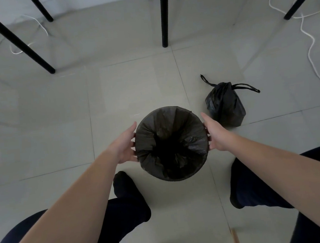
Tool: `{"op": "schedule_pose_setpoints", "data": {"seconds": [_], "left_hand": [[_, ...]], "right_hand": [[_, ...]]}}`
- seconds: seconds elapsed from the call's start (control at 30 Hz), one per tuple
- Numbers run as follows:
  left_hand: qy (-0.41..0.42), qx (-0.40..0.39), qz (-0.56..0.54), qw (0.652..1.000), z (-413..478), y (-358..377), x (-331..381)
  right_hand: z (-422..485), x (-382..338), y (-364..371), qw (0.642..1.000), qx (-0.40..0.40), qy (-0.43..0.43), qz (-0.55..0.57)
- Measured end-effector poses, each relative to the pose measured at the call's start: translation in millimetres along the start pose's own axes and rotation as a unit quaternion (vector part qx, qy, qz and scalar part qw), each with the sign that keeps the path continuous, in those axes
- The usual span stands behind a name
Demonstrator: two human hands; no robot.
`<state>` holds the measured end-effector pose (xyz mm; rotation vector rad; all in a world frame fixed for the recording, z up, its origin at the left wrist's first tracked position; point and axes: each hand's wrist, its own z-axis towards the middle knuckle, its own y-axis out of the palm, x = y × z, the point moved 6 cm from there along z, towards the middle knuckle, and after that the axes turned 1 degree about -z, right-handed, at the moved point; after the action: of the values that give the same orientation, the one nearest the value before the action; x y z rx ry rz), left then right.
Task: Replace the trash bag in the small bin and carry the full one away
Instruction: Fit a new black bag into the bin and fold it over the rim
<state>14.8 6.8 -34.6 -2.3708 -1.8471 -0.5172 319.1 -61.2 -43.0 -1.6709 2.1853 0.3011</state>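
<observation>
Bare forearms (70, 216) and dark-trousered knees (131, 201) nearest, flanking small bin (179, 177). Left hand (125, 143), right hand (215, 134): fingers loosely spread, pressed against opposite sides of rim, not clenched. Fresh black liner (150, 130) folded over rim. Tied full bag (225, 107) on floor beyond right hand, apart from bin. Pale tiled floor (113, 86) open leftward. Black table legs (163, 16) and white cable (311, 46) farther out.

Left hand (125, 143), right hand (215, 134) touch opposite sides of lined bin (172, 178); tied full bag (225, 106) beside it on tiles.
</observation>
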Motion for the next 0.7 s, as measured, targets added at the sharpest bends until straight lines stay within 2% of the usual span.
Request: {"op": "schedule_pose_setpoints", "data": {"seconds": [0.13, 0.2, 0.23, 0.27, 0.3, 0.33, 0.37, 0.43, 0.5, 0.57, 0.63, 0.7], "left_hand": [[0.060, -0.013, -0.114, 0.992, 10, -13, 10], [0.093, 0.054, -0.032, 0.994, 8, -16, 18], [0.124, 0.118, 0.054, 0.984, 6, -17, 25], [0.172, 0.192, 0.141, 0.956, 3, -18, 35], [0.235, 0.256, 0.214, 0.913, -3, -16, 47], [0.293, 0.290, 0.268, 0.871, -11, -11, 57], [0.342, 0.296, 0.315, 0.834, -18, -2, 66], [0.401, 0.260, 0.402, 0.781, -26, 20, 74], [0.422, 0.207, 0.483, 0.739, -24, 42, 72], [0.434, 0.164, 0.553, 0.692, -16, 63, 63], [0.423, 0.128, 0.625, 0.644, 0, 79, 49], [0.357, 0.136, 0.716, 0.584, 19, 79, 33]], "right_hand": [[-3, 6, -6, 0.999, -0.011, 0.002, 0.048], [-3, 0, -13, 0.998, 0.043, -0.032, 0.016], [-4, -8, -19, 0.989, 0.104, -0.094, -0.052], [-6, -21, -24, 0.957, 0.176, -0.184, -0.136], [-13, -35, -26, 0.904, 0.234, -0.286, -0.216], [-22, -46, -20, 0.842, 0.260, -0.381, -0.281], [-30, -53, -11, 0.785, 0.259, -0.453, -0.335], [-37, -56, 12, 0.703, 0.206, -0.536, -0.420], [-34, -46, 35, 0.646, 0.144, -0.555, -0.503], [-21, -28, 52, 0.604, 0.105, -0.536, -0.581], [-7, -7, 60, 0.575, 0.086, -0.484, -0.654], [9, 12, 59, 0.546, 0.074, -0.377, -0.745]]}}
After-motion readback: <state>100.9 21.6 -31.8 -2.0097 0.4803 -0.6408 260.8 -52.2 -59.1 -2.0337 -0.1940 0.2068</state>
